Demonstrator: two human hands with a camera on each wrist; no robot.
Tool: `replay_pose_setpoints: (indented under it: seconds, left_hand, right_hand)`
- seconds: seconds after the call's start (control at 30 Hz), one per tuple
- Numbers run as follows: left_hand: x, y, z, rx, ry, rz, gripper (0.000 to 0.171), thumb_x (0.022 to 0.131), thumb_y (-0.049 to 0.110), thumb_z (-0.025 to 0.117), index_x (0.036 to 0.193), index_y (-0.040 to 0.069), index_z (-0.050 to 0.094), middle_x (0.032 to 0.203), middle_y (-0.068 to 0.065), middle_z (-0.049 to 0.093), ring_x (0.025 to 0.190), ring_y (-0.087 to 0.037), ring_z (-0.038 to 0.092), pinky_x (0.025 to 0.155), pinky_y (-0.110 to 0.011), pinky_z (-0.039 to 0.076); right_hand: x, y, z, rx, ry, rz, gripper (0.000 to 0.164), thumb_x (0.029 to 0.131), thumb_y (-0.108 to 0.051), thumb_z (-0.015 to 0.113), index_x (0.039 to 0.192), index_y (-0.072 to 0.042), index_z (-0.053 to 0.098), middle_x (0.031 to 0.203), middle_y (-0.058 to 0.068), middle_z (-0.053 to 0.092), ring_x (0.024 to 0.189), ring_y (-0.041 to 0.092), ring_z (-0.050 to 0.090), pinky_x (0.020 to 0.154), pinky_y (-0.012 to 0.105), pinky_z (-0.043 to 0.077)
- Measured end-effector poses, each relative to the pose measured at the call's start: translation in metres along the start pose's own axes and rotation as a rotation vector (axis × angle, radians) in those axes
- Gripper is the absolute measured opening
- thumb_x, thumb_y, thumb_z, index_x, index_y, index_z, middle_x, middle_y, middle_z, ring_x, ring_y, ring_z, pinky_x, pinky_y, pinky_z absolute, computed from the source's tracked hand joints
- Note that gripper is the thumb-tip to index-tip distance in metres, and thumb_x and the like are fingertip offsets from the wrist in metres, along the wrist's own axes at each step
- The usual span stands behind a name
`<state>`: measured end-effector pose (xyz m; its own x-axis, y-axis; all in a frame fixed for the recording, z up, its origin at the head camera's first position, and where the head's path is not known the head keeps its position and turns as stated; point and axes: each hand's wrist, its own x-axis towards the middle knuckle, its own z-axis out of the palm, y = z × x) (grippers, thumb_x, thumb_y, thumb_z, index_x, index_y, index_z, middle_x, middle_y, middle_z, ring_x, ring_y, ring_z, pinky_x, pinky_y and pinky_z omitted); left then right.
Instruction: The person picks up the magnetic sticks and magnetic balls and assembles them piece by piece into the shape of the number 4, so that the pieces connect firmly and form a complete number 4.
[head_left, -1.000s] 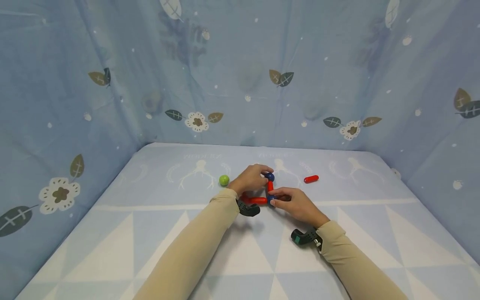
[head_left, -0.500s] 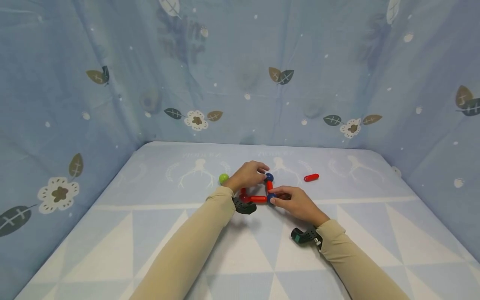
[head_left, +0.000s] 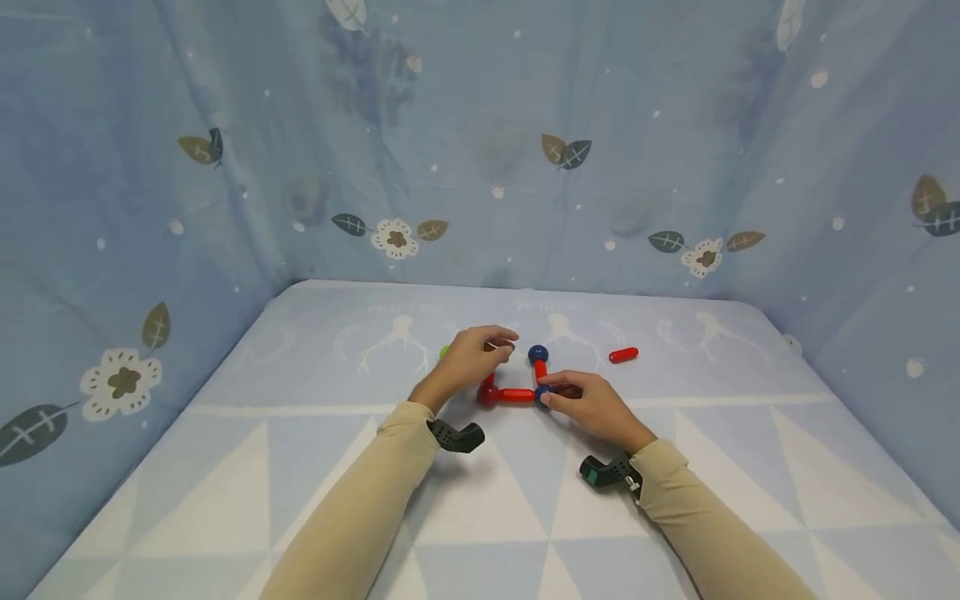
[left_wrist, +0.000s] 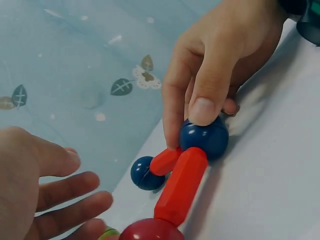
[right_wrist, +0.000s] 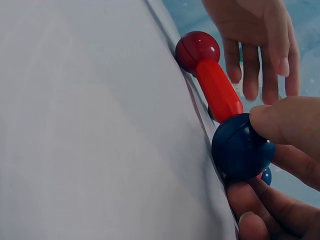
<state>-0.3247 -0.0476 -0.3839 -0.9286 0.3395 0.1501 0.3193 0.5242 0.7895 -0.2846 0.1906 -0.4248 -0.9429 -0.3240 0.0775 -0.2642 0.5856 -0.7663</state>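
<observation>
Red rods and balls are joined into an angular frame on the table. My right hand (head_left: 592, 407) pinches its near blue ball (right_wrist: 237, 152) between thumb and fingers. One red rod (left_wrist: 181, 187) runs from that ball to a dark red ball (head_left: 488, 395). Another short red rod (head_left: 541, 372) leads back to a far blue ball (head_left: 537, 354). My left hand (head_left: 468, 360) hovers left of the far blue ball, fingers loosely extended and apart from it. Part of a further red rod (head_left: 489, 379) shows behind the red ball, the rest hidden by the left hand.
A loose red rod (head_left: 623, 355) lies on the table to the right. Behind the left hand a green ball (head_left: 443, 352) is mostly hidden. A patterned blue cloth (head_left: 495, 167) hangs at the table's back and sides.
My left hand has come away from the far blue ball, moving left and slightly toward me, uncovering the red ball. The right hand keeps its hold on the near blue ball.
</observation>
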Motion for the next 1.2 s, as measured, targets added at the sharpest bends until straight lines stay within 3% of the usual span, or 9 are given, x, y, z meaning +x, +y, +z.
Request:
replay_pose_setpoints:
  seconds: [0.23,0.43,0.6,1.0,1.2]
  left_hand:
    - [-0.021,-0.006,-0.003,0.034,0.041,0.098,0.029,0.100,0.013,0.058,0.127,0.012,0.069,0.110,0.000,0.072,0.089,-0.009,0.066,0.078,-0.027,0.054]
    - [-0.038,-0.012,-0.010,0.081,0.101,0.185,0.025,0.098,0.009,0.060,0.120,0.010,0.072,0.108,0.001,0.072,0.092,-0.012,0.065,0.082,-0.031,0.054]
    - [-0.048,-0.023,-0.014,0.105,0.145,0.191,0.021,0.096,0.006,0.064,0.115,0.008,0.074,0.110,-0.001,0.070,0.097,-0.013,0.063,0.082,-0.031,0.053]
    - [-0.048,-0.041,-0.008,0.101,0.019,0.123,0.020,0.094,0.016,0.071,0.113,0.010,0.074,0.098,0.002,0.064,0.086,-0.011,0.063,0.080,-0.032,0.052]
    - [-0.046,-0.044,-0.005,0.114,-0.007,0.146,0.029,0.092,0.027,0.075,0.117,0.012,0.073,0.095,0.004,0.063,0.085,-0.010,0.062,0.079,-0.032,0.051]
  right_hand:
    - [0.001,-0.001,0.003,-0.002,0.028,-0.006,0.037,0.093,-0.033,0.073,0.125,-0.015,0.071,0.114,0.001,0.069,0.096,0.019,0.060,0.077,0.034,0.049]
    - [0.001,0.000,0.003,0.002,0.023,-0.013,0.037,0.093,-0.034,0.073,0.124,-0.016,0.071,0.114,0.000,0.069,0.096,0.018,0.061,0.079,0.035,0.049]
    - [0.000,-0.001,0.003,-0.005,0.016,-0.010,0.036,0.093,-0.034,0.073,0.125,-0.018,0.071,0.116,0.000,0.068,0.098,0.018,0.061,0.079,0.035,0.048]
    - [0.000,0.002,-0.001,0.000,0.005,0.002,0.041,0.093,-0.038,0.072,0.128,-0.016,0.069,0.120,0.003,0.067,0.102,0.020,0.062,0.077,0.032,0.050]
    - [0.001,0.001,0.001,-0.002,0.028,0.017,0.039,0.093,-0.038,0.072,0.127,-0.019,0.070,0.118,0.000,0.067,0.102,0.019,0.061,0.079,0.035,0.049]
